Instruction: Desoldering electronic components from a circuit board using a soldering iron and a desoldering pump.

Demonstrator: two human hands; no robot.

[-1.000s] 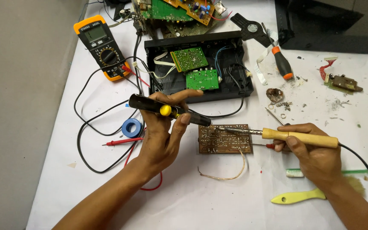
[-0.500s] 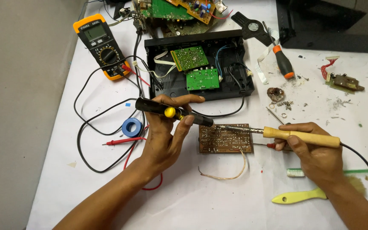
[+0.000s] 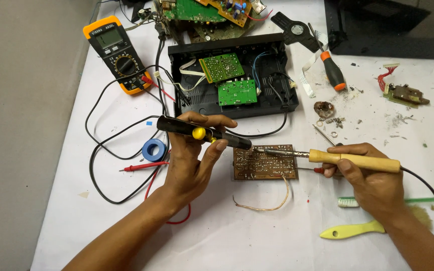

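An electronics repair bench: a multimeter (image 3: 115, 52), an opened black case (image 3: 234, 80) with 2 green circuit boards, a screwdriver (image 3: 330, 70) and solder scraps crowd a white worktable (image 3: 257, 241).

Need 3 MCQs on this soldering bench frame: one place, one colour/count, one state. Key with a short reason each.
1. Where does the blue tape roll lie?
A. Inside the black case
B. On the white table left of the left hand
C. Beside the toothbrush

2. How many green boards sit inside the open black case?
A. Two
B. Four
C. None

3. What is the right hand doing?
A. Resting empty on the table
B. Holding the screwdriver
C. Gripping the wooden-handled soldering iron

Key:
1 B: the roll sits on the table just left of the left hand.
2 A: two green boards show in the case, one above the other.
3 C: its fingers wrap the soldering iron, whose tip is over the brown circuit board.
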